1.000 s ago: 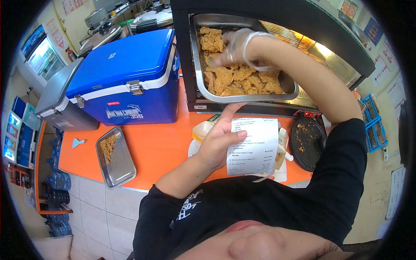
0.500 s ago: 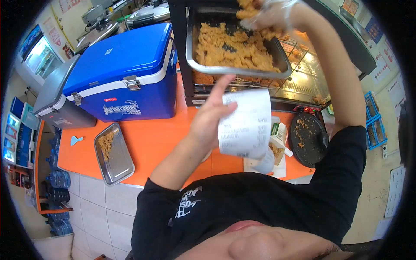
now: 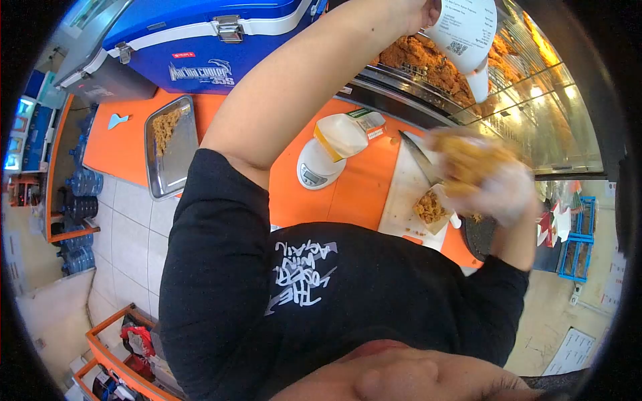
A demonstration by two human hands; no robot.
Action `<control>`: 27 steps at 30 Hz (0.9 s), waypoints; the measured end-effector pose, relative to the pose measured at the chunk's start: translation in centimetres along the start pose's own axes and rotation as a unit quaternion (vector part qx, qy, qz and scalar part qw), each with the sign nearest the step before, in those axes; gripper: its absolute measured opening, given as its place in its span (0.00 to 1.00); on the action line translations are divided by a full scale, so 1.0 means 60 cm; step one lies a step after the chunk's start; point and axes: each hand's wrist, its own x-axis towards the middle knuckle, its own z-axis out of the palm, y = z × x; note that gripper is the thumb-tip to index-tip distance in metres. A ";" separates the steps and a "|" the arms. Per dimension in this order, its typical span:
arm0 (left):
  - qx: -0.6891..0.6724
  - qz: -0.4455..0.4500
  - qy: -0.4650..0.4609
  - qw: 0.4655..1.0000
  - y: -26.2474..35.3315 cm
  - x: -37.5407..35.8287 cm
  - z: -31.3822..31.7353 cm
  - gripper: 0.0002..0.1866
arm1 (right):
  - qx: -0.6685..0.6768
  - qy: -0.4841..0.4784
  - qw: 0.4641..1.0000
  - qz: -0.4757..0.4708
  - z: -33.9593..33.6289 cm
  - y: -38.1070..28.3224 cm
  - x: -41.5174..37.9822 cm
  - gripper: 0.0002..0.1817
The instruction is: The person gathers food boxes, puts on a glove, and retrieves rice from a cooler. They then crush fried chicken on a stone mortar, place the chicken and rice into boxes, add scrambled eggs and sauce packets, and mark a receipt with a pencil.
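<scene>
My right hand [image 3: 511,194], in a clear plastic glove and blurred by motion, holds golden fried chicken [image 3: 471,160] above the white cutting board [image 3: 398,200]. Just below it, an open paper box [image 3: 433,208] with chopped fried pieces sits on the board. A knife [image 3: 418,158] lies on the board's far part. My left hand [image 3: 424,15], partly cut off at the top edge, has its fingers closed on a long printed receipt [image 3: 465,30]. The receipt hangs in front of the glass food warmer [image 3: 428,70], where fried chicken lies.
A white kitchen scale [image 3: 314,167] stands on the orange counter [image 3: 287,207], with a paper carton [image 3: 348,134] over its far side. Left are a metal tray [image 3: 180,160] with crumbs and a blue cooler [image 3: 207,50]. A dark round pan [image 3: 478,239] is partly hidden at the right.
My right hand has come down from the metal pan of chicken, carrying chicken toward the board. My left hand has moved up and right with the receipt. The view has shifted; that pan is out of sight.
</scene>
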 end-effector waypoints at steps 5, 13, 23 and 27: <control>0.081 -0.029 -0.048 0.995 -0.014 0.051 -0.052 0.21 | -0.053 -0.107 0.986 0.116 0.240 0.169 0.240 0.23; 0.098 -0.035 -0.035 0.994 0.022 -0.018 -0.018 0.08 | -0.167 -0.133 0.977 0.011 0.377 0.134 0.253 0.29; 0.100 -0.016 -0.025 0.994 0.010 -0.012 -0.033 0.07 | -0.243 -0.165 0.951 0.095 0.342 0.118 0.244 0.22; 0.090 -0.002 -0.039 0.995 0.009 -0.030 -0.021 0.07 | -0.231 -0.171 0.955 0.074 0.350 0.151 0.241 0.19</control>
